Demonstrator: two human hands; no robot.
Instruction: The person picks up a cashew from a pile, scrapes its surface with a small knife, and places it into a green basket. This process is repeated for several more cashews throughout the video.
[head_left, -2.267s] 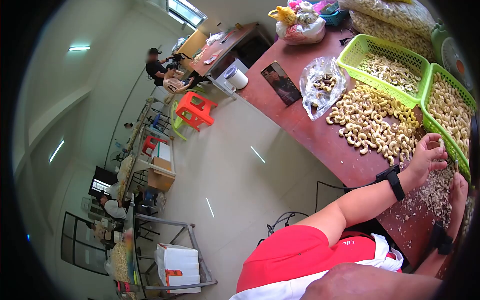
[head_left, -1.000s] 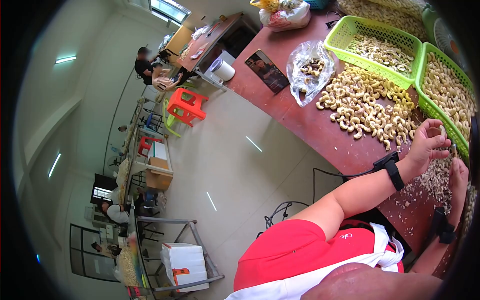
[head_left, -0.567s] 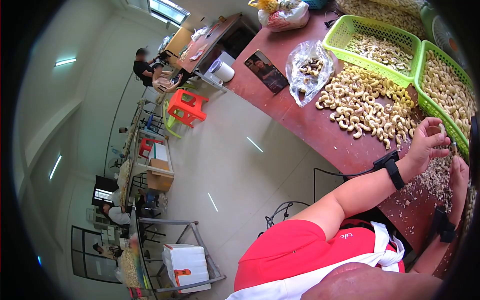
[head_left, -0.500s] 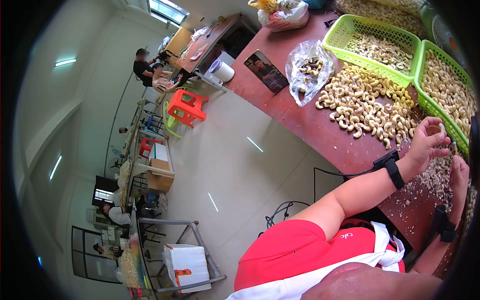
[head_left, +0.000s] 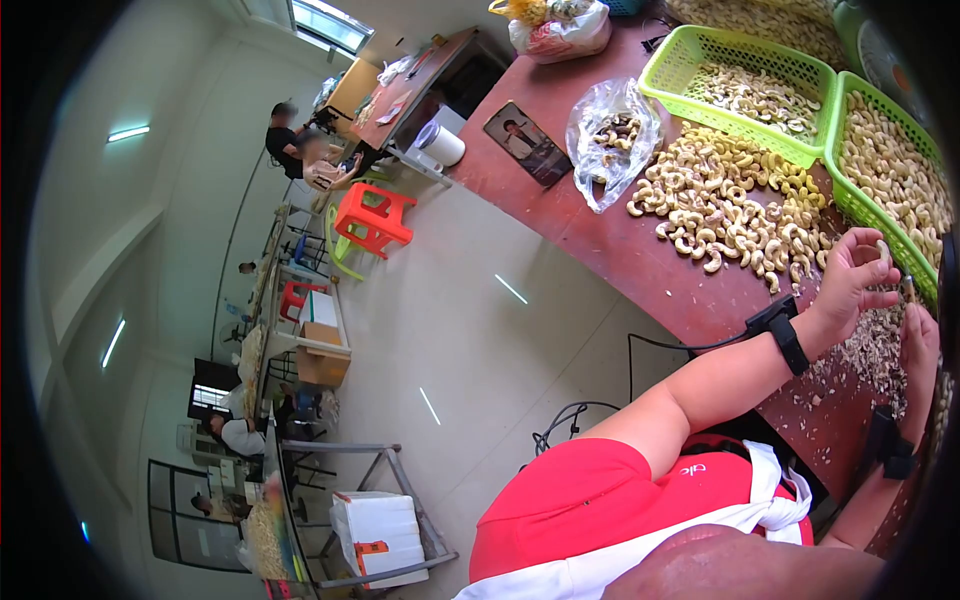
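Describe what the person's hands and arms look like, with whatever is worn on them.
Left hand and right hand are both ungloved. Each wrist wears a black strap with a dark, boxy device. A thin black cable reaches the left one. The left arm has a short red sleeve; no right sleeve is discernible.

Dressed in a bright red fabric garment [head_left: 565, 500] with small white lettering [head_left: 692, 469], overlaid by a knotted white cloth [head_left: 780, 512]. Banded at both wrists with black straps [head_left: 793, 350] bearing black boxy modules [head_left: 772, 315], plus a black cable [head_left: 700, 348] at the left.
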